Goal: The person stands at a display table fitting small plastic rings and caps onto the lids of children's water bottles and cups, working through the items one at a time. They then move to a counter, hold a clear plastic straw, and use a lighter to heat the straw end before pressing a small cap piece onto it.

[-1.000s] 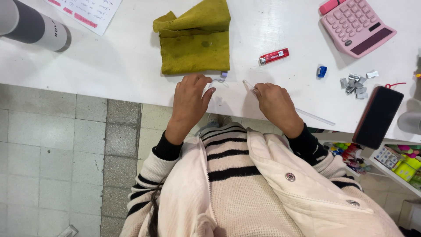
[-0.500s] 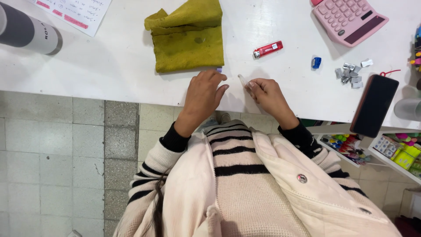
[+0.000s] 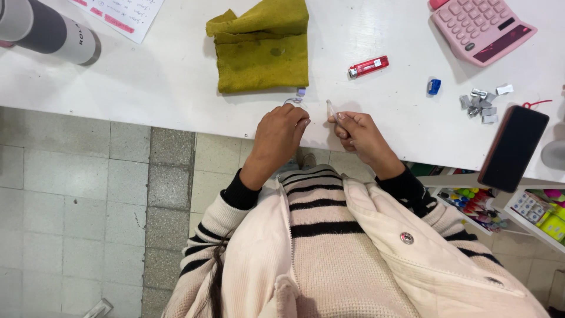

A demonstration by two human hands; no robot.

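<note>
On table (image 3: 147, 82): one cloth (image 3: 262, 53), one lighter (image 3: 368, 66), one calculator (image 3: 479, 26).

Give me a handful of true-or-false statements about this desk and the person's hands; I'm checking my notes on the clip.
1. The right hand pinches a small pale stick-like piece at the edge of the white table. True.
2. The red lighter lies on top of the yellow-green cloth. False: it lies on the bare table, to the right of the cloth.
3. The left hand rests by a small clear piece just below the cloth. True.
4. The pink calculator sits under the left hand. False: it is at the table's far right corner.
5. The dark phone lies near the right table edge. True.
</note>
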